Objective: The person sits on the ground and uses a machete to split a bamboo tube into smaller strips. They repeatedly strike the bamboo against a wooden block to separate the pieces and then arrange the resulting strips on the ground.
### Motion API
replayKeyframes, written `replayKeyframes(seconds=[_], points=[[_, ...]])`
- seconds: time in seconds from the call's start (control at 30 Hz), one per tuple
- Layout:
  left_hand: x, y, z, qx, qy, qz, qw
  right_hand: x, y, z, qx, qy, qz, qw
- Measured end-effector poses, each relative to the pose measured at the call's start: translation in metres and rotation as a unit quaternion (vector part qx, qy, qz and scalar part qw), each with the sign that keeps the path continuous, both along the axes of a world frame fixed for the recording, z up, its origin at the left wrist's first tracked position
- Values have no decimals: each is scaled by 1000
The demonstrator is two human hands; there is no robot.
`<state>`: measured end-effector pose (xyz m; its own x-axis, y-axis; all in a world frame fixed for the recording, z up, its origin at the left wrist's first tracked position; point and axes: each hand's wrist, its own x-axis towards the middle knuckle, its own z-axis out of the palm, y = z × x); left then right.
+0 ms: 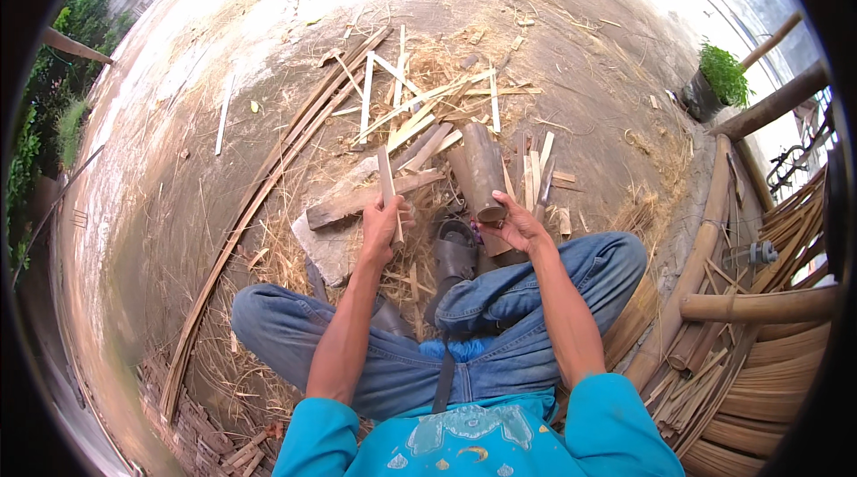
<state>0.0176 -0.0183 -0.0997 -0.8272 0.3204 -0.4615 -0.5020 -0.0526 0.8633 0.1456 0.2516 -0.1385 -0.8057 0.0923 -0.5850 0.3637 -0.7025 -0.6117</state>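
Note:
My left hand [382, 231] is closed around a flat bamboo strip [386, 175], which points up and away from me. In my right hand [518, 225] is the near end of a greyish-brown bamboo tube [485, 166], its round open end facing me. The fingers curl under the tube's rim and are partly hidden. Under the left hand's strip lie a rough wooden block [370, 198] and a pale stone slab [332, 249]. Just right of the tube, several split bamboo pieces [533, 175] lie beside a long narrow blade-like piece [544, 187].
Long bamboo strips [268, 160] curve along the ground on my left. Pale cut strips [428, 102] and shavings are scattered ahead. A bamboo rail [759, 306] and stacked split bamboo [772, 379] stand close on my right. Farther right is a potted plant [723, 77].

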Motion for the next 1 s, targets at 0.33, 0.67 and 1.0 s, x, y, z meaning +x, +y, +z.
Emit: replayKeyframes(seconds=[0.33,0.67,1.0], points=[[24,28,7,75,54,68,993,-3,-102,33,-120,97,99,983],[31,36,18,124,23,42,991,4,-103,21,-147,112,114,976],[31,37,4,143,58,24,988,5,-101,15,-168,109,111,974]])
